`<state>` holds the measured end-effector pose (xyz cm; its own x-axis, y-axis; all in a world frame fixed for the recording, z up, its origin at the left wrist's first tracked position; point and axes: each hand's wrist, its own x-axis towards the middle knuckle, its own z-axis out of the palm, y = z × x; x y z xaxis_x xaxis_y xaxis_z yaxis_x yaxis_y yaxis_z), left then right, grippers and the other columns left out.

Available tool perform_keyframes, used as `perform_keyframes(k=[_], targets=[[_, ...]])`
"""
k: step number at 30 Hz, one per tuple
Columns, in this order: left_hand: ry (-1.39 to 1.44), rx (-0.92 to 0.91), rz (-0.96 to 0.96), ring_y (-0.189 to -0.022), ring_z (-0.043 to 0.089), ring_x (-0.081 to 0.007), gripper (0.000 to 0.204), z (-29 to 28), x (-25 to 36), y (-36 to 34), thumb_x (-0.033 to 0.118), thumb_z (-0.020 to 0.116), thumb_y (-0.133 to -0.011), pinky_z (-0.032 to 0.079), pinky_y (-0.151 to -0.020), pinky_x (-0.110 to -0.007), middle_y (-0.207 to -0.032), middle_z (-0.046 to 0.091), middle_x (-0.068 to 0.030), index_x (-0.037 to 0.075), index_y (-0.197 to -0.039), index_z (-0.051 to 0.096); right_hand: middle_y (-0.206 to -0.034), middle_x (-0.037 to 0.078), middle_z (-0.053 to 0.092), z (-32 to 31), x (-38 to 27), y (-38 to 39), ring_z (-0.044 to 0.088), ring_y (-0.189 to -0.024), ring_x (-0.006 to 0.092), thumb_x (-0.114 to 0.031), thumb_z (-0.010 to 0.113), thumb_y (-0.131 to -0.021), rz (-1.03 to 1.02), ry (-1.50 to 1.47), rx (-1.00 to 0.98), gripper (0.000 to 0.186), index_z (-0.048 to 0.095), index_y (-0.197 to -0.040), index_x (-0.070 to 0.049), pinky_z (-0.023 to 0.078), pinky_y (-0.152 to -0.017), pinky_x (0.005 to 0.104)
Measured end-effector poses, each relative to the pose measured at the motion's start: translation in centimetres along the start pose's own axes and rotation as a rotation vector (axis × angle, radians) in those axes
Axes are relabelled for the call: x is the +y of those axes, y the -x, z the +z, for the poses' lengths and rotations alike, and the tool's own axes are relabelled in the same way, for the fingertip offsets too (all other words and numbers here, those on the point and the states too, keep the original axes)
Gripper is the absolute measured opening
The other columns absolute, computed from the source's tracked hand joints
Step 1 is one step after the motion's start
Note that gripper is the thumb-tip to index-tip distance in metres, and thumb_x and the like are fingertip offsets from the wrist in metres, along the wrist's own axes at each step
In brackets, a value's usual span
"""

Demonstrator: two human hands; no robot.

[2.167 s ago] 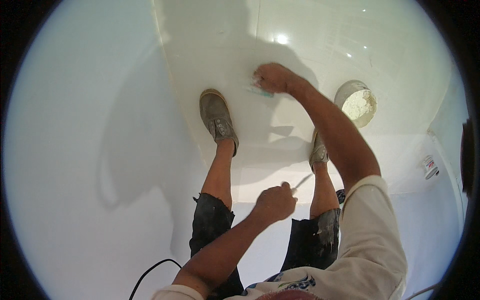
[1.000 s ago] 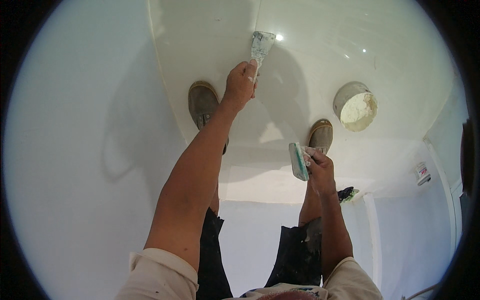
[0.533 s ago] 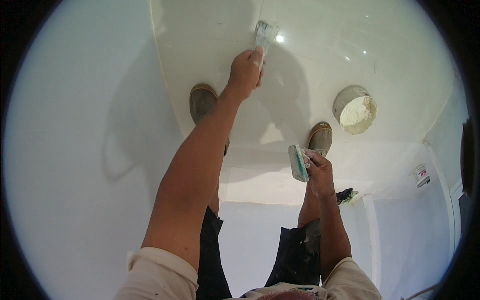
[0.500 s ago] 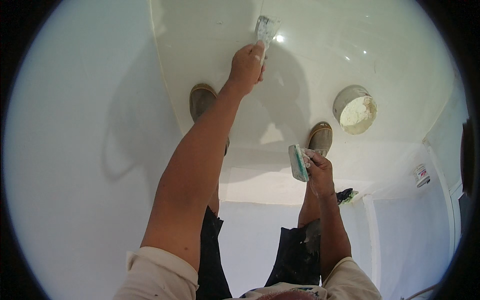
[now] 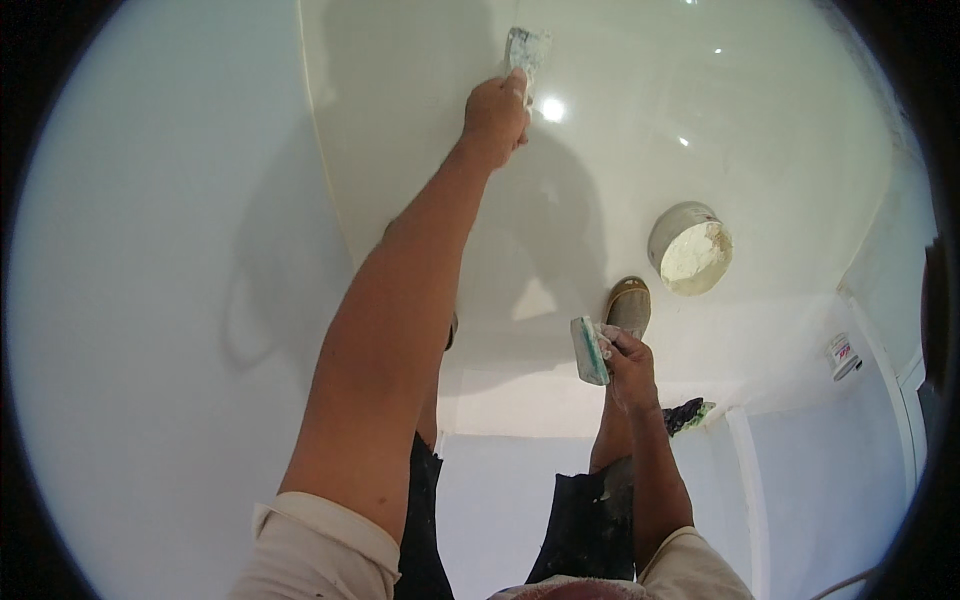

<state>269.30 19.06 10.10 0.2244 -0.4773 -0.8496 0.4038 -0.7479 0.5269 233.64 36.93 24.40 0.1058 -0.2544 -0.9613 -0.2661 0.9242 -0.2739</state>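
Observation:
My left hand (image 5: 496, 122) reaches far forward, fingers wrapped round the handle of a putty knife (image 5: 529, 48). The wide blade points away from me and is smeared with white; I cannot tell if it touches the surface beyond. Closer to my body, my right hand (image 5: 630, 366) grips a small flat rectangular block (image 5: 590, 351) with a green layer along its side. White paste coats that block and the fingers on it. Ahead of my right shoe stands a round bucket (image 5: 697, 260) with whitish putty (image 5: 694, 250) inside.
A pale wall (image 5: 140, 300) rises along my left, meeting the glossy light floor (image 5: 420, 60). My right shoe (image 5: 628, 305) is near the bucket. Farther right are a small white tub (image 5: 843, 357) and a dark crumpled bundle (image 5: 685, 416).
My left hand and the putty knife have shifted slightly away from me. My right hand with the block sits a little lower in view, as do the bucket and shoe.

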Motion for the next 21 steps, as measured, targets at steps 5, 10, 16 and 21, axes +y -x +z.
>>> perform_keyframes(k=[5,10,16,21], targets=[[0.092,0.008,-0.007,-0.056,0.051,-0.0127,0.037,0.8,7.3,-1.6,0.04,0.05,-0.106,0.042,-0.046,-0.029,-0.075,0.056,-0.0027,0.005,-0.1,0.061,-0.108,0.006,0.071,1.3,-4.1,0.6,0.066,-0.092,0.0109,-0.008,0.064,-0.099,0.008,-0.105,-0.014,0.031,0.066,-0.127,0.004,0.055,-0.081,0.0263],[0.399,0.075,-0.039,-0.064,0.056,-0.0097,0.032,-0.6,4.3,8.6,0.044,0.053,-0.106,0.045,-0.048,-0.027,-0.081,0.057,0.0006,0.013,-0.108,0.059,-0.111,0.01,0.07,3.0,-15.0,-5.6,0.065,-0.098,0.0165,-0.017,0.062,-0.095,-0.323,0.464,-0.097,0.038,0.066,-0.129,0.0,0.054,-0.088,0.0321],[0.698,0.096,-0.434,-0.053,0.053,-0.016,0.038,-2.7,-1.0,26.8,0.048,0.044,-0.108,0.043,-0.046,-0.031,-0.069,0.055,-0.0012,0.012,-0.101,0.054,-0.108,0.021,0.072,10.8,-33.1,-24.5,0.068,-0.096,0.033,-0.027,0.056,-0.097,-0.692,1.172,0.117,0.039,0.069,-0.117,0.004,0.053,-0.09,0.0424],[0.771,0.16,-0.44,-0.048,0.05,-0.0198,0.037,-2.7,-1.5,30.1,0.046,0.042,-0.109,0.042,-0.045,-0.032,-0.067,0.056,-0.0039,0.012,-0.102,0.053,-0.106,0.02,0.074,15.4,-44.7,-31.3,0.069,-0.098,0.0258,-0.021,0.062,-0.092,-0.72,1.036,0.124,0.025,0.074,-0.109,-0.005,0.054,-0.093,0.0457]])
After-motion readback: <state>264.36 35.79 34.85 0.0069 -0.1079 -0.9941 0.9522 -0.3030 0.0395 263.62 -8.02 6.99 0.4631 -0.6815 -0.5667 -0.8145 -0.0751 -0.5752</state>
